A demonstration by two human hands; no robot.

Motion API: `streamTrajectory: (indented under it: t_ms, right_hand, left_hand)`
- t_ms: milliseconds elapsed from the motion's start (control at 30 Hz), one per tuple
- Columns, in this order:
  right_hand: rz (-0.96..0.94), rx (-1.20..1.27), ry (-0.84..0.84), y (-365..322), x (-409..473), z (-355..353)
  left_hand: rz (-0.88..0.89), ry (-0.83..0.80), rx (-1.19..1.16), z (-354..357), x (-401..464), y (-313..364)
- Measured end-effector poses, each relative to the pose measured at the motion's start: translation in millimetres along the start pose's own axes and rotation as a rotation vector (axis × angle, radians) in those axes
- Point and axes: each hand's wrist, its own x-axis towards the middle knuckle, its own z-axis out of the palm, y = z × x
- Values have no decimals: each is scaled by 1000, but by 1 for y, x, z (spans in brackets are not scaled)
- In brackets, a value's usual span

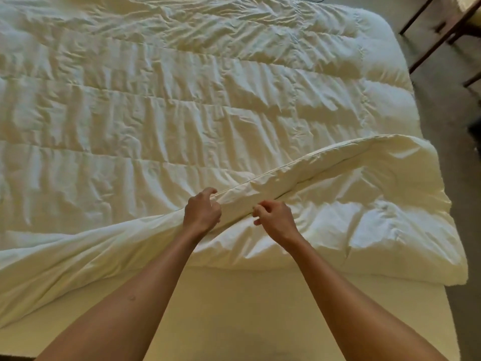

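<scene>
Head view: a white duvet lies over the mattress, its near edge folded back. The fold's piped seam runs from the hands away to the right. The left hand pinches the seam's near end. The right hand, just right of the seam, curls into the duvet fabric below it.

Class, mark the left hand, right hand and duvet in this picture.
left hand (201, 213): head view, back of the hand.
right hand (276, 220): head view, back of the hand.
duvet (335, 157): head view, folded-back edge.
</scene>
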Motion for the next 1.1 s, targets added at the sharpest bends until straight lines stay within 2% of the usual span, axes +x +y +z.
streamTrajectory:
  t_ms: [100,200,400,600,800,933,1000,1100]
  right_hand:
    - [-20,55,32,10,51,11]
    - [-23,-45,60,24,94,19]
    - [-32,-529,-26,20,156,-3]
    - [-20,-623,114,2,218,-47]
    - [-40,-574,213,-12,274,-79]
    - [-131,-552,315,-29,314,-82]
    - [-66,-571,284,-26,335,-89]
    - [91,-546,261,2,354,-110]
  left_hand:
    - [-65,-35,-16,24,41,-11]
    - [-54,-15,39,43,72,-27]
    - [14,271,-48,49,100,-36]
    - [256,449,75,9,163,6]
    - [383,410,246,-23,262,73]
    - [268,432,326,-39,323,84]
    - [186,435,330,-38,343,78]
    - [131,308,294,-18,356,72]
